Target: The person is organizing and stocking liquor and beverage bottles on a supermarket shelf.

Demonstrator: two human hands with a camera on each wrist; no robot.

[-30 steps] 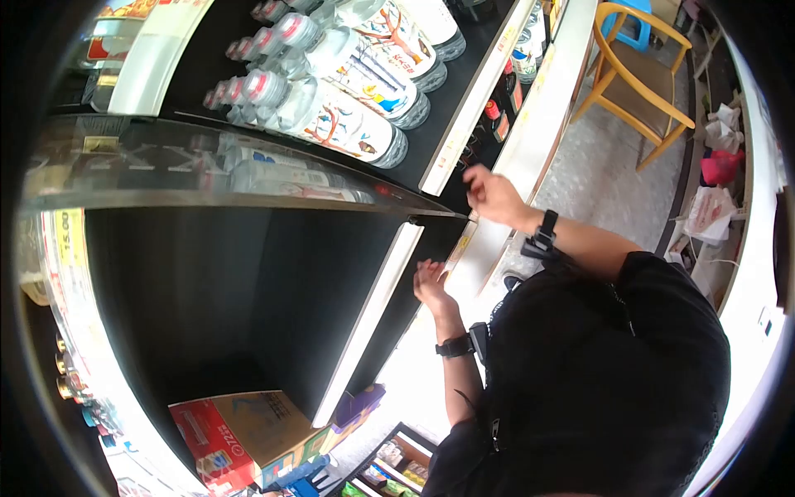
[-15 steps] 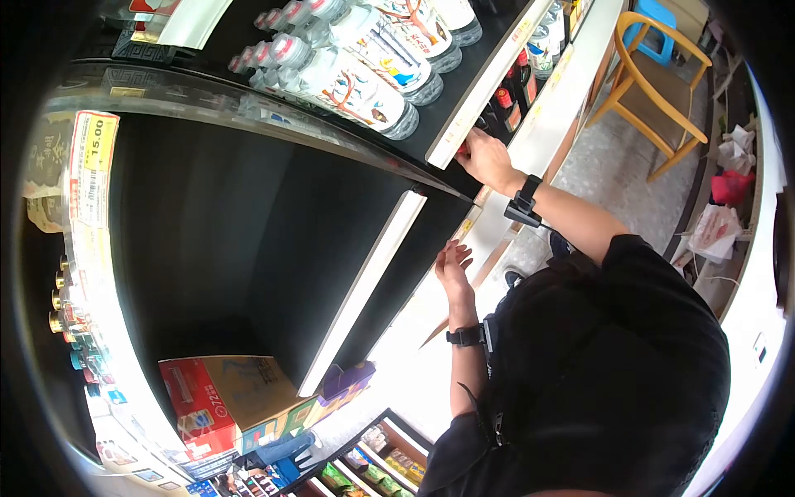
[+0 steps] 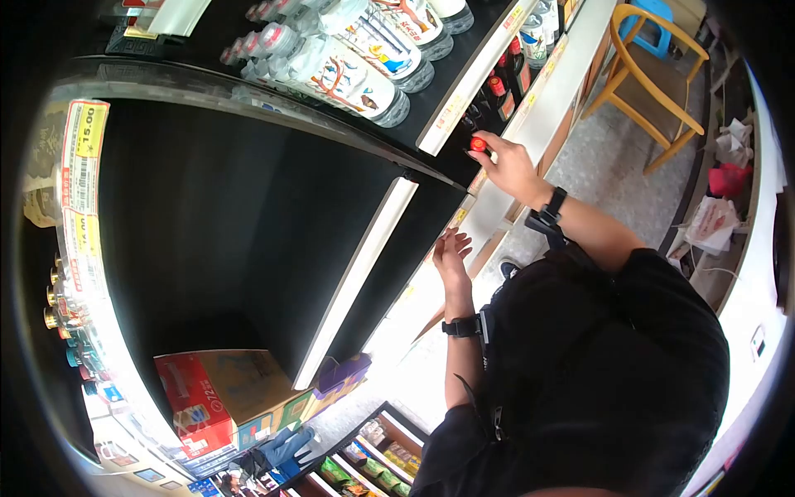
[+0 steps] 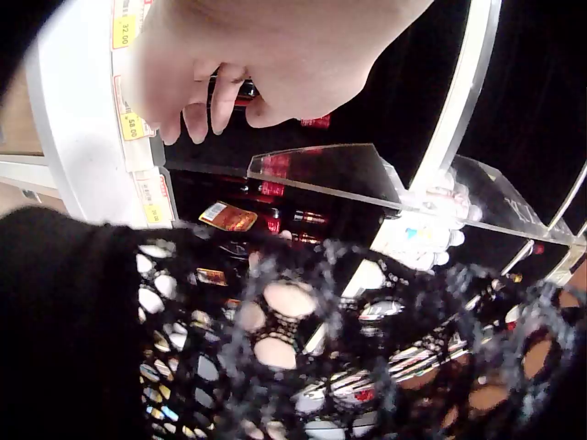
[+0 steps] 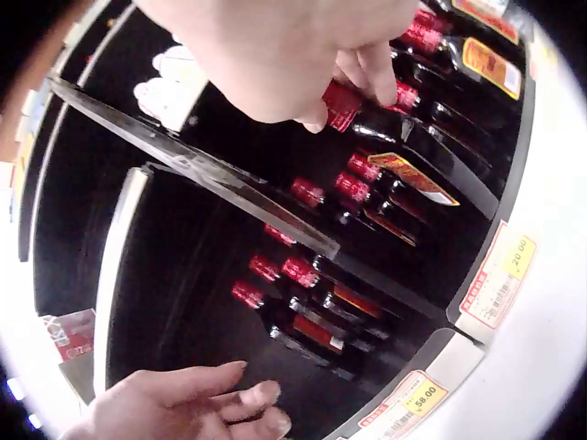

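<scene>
In the head view my right hand (image 3: 513, 170) grips a bottle by its red cap (image 3: 478, 144), at the front of the lower shelf. The right wrist view shows the fingers round the red-topped neck of this dark bottle (image 5: 376, 128), among other red-capped dark bottles (image 5: 312, 330) behind an upright clear divider (image 5: 211, 174). My left hand (image 3: 451, 257) holds nothing and hovers by the shelf's front edge, fingers loosely bent. In the left wrist view that hand (image 4: 275, 55) appears above the dark shelf, close to the price tags (image 4: 128, 110).
Clear bottles with painted labels (image 3: 356, 83) stand on the shelf above, behind a white price rail (image 3: 476, 79). Printed cartons (image 3: 248, 385) sit at the lower left. A wooden chair (image 3: 638, 87) stands on the floor behind to the right.
My right hand came in under the upper shelf's edge and now grips a red-capped bottle at the shelf front. The left hand has shifted slightly along the shelf edge, still holding nothing.
</scene>
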